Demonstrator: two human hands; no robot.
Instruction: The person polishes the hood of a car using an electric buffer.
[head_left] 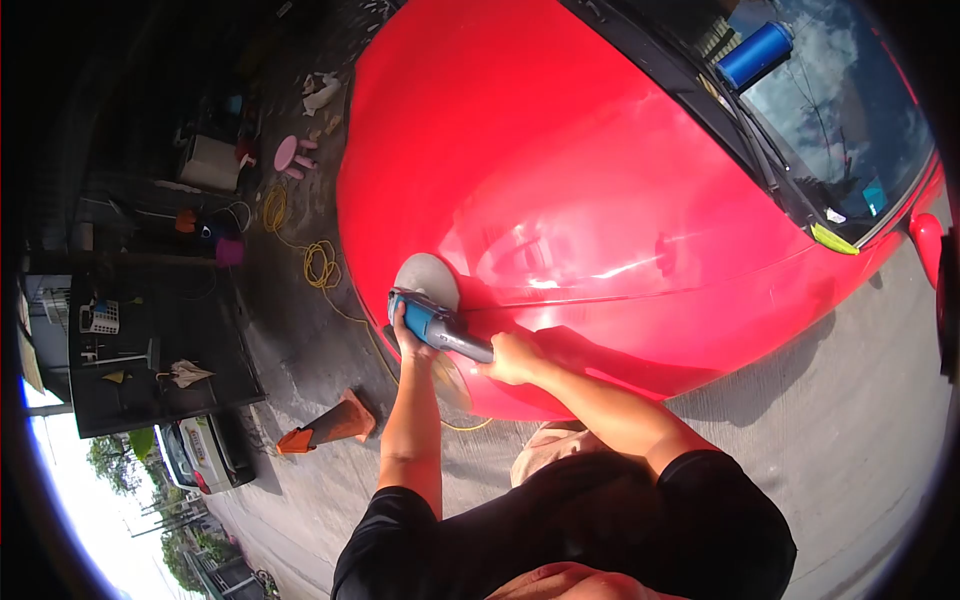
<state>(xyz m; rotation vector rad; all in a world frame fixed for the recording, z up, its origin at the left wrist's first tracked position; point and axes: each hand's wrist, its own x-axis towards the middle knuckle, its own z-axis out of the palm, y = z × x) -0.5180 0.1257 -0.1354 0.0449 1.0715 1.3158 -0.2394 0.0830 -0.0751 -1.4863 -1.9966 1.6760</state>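
Observation:
I hold a blue and grey power polisher against the front of a red car hood. Its round, pale pad lies on the paint near the hood's front edge. My left hand is wrapped round the blue head of the tool, close to the pad. The fingers of my right hand close round the end of the dark grey handle. A headlight sits just below my hands, partly hidden by my left arm.
A yellow cord lies coiled on the floor and runs to the car front. Left of me lies an orange cone. A pink stool is farther off. A blue can rests at the windshield.

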